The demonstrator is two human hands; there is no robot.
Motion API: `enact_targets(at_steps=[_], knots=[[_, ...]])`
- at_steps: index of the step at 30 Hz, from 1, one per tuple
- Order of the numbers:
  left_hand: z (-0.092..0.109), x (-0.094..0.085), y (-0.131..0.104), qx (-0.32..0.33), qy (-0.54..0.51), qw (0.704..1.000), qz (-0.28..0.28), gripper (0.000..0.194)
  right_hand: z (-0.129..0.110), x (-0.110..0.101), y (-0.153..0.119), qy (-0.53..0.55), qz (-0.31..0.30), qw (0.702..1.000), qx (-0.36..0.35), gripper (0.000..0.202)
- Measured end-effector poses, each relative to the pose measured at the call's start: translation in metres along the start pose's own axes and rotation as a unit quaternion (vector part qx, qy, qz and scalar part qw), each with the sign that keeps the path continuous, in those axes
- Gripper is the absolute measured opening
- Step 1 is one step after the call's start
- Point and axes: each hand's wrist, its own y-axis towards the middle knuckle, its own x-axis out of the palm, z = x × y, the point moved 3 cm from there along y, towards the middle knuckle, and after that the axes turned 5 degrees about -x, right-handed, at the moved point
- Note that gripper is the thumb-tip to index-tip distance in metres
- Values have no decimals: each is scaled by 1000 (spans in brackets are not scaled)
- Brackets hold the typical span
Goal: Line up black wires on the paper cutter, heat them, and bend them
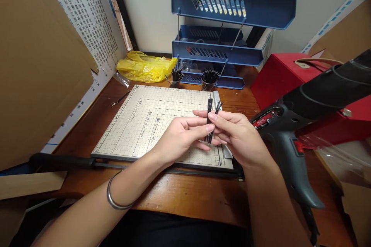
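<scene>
Black strands (210, 105) are pinched in the left hand (184, 134) and right hand (243, 135), thumbs close together.

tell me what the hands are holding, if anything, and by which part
The left hand and right hand pinch thin black strips around their middle, leaving the upper and lower ends sticking out.

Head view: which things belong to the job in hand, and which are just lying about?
Likely in the job:
thin black strands, held by the left hand and right hand
cups of similar strands
gridded board beneath

Seemingly just lying about:
yellow bag
red case
blue trays

The gun-shaped tool could be either.
</scene>
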Motion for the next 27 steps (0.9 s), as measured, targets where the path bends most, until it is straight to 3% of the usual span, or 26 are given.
enact_targets(at_steps=[6,13,19,21,24,27], knots=[[2,1,-1,1,22,1000,2,27,-1,1,-2,-22,-21,1000,2,24],[1,3,-1,8,34,999,1,20,-4,2,-3,-144,-38,989,-23,34],[3,0,-4,-23,20,1000,4,34,-4,2,-2,-83,-19,996,-31,29],[6,-4,-5,-3,6,999,36,38,-4,-1,-2,-67,-2,997,-36,30],[13,-12,-6,72,51,984,153,35,-3,-6,-1,-85,25,995,-54,34],[18,-17,-7,121,88,964,219,36,-3,-7,-1,-114,11,992,-54,35]])
